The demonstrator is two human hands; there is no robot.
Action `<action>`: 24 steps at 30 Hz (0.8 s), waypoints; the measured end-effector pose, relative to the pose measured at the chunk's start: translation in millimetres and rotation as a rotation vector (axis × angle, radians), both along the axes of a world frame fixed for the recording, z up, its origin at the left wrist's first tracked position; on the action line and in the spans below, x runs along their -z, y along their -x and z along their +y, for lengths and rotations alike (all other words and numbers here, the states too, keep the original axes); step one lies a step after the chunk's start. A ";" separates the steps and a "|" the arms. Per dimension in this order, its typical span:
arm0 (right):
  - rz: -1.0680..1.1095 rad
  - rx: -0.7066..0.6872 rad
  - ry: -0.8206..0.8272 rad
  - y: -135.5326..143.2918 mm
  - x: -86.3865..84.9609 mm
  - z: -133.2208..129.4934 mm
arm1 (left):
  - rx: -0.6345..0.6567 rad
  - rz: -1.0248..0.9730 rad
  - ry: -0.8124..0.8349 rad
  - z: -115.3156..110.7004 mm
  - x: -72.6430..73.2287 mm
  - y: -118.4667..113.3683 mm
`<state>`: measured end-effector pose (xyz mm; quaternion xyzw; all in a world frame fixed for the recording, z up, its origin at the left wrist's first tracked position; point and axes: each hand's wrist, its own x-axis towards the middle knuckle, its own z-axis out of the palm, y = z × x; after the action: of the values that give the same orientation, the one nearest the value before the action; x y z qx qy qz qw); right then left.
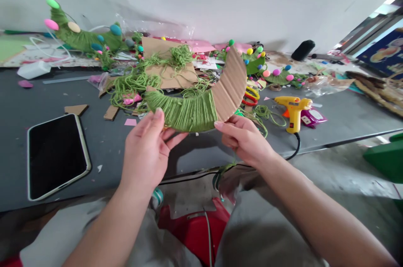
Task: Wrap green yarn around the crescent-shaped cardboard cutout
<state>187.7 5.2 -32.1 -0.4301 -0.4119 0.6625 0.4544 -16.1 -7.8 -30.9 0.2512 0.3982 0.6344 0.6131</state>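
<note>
A cardboard crescent [230, 86] is held up above the table's front edge. Green yarn [189, 111] is wrapped round its left and middle part, while the right part shows bare corrugated cardboard. My left hand [147, 145] grips the wrapped left part, thumb in front and fingers behind and underneath. Where the yarn meets the bare cardboard, my right hand [244, 137] pinches the lower edge. A strand of green yarn hangs below my right hand.
Loose green yarn [135, 84] and cardboard scraps lie behind the crescent. A yellow glue gun [292, 109] stands at the right, scissors [251, 95] nearer the middle. A tablet [58, 153] lies at the left. Decorated green crescents [85, 39] rest along the wall.
</note>
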 end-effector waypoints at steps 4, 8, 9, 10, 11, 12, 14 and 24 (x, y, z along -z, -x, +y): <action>-0.025 0.012 -0.018 0.8 2.9 0.6 | -0.053 0.105 -0.042 5.3 1.6 10.2; -0.016 -0.006 0.007 4.6 1.2 -1.0 | -0.034 0.114 -0.055 4.9 3.1 16.6; -0.015 -0.013 0.014 5.8 0.4 -1.7 | -0.042 0.110 -0.051 4.6 3.3 17.9; -0.016 -0.021 0.020 6.8 -0.2 -2.4 | -0.050 0.107 -0.050 4.4 3.4 19.1; -0.017 -0.029 0.021 7.7 -0.6 -2.9 | -0.055 0.106 -0.052 4.5 3.5 20.1; -0.016 -0.033 0.019 8.4 -0.7 -3.3 | -0.054 0.106 -0.057 4.7 3.7 20.8; -0.008 -0.027 0.000 9.0 0.0 -3.2 | -0.035 0.114 -0.061 5.4 4.2 21.2; -0.002 0.034 -0.030 10.2 1.2 -3.3 | -0.315 1.277 -0.728 -6.9 1.5 19.0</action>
<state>177.5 1.9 -33.3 -0.4307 -0.4150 0.6479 0.4716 -35.1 -14.7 -32.4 0.6973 0.4728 0.5370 0.0431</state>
